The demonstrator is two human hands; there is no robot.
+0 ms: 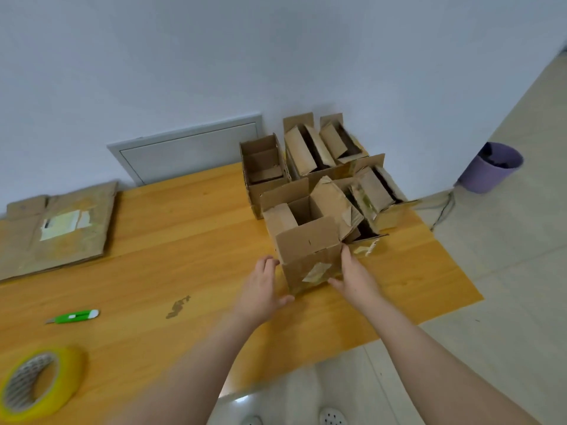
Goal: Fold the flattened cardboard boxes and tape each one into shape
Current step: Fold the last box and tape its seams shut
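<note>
- The upright box [310, 250] stands on the table [184, 246] toward its right end, top flaps open and raised, with an old tape patch on its near face
- Our left hand [264, 289] flanks the box's left side and our right hand [356, 277] its right side; the box sits between the palms, straight ahead of both
- Fingers of both hands lie fairly straight and curl round nothing
- The right fingers [346, 256] run up the right wall with the thumb across the near lower corner, so that hand presses rather than clasps
- The left fingers reach the left edge; contact looks light and we cannot tell how firm it is
- The box's long axis is vertical; we judge both hands about equally near, the right with the better purchase
- The underside is hidden, so we cannot tell whether the bottom is taped
- Judgement: the coming move is a push away from us, toward the finished boxes [322, 167] that crowd its far side and right corner; there is little room, and a torn flap juts out near the right fingers
- Flattened boxes [58, 228] lie stacked at the table's far left, well apart from both hands and on the left hand's side
- Tape roll [40, 381] lies at the near left, with the utility knife [73, 316] between it and the stack; neither is in the way
- Waste bin [491, 167] stands on the floor beyond the table's right end
</note>
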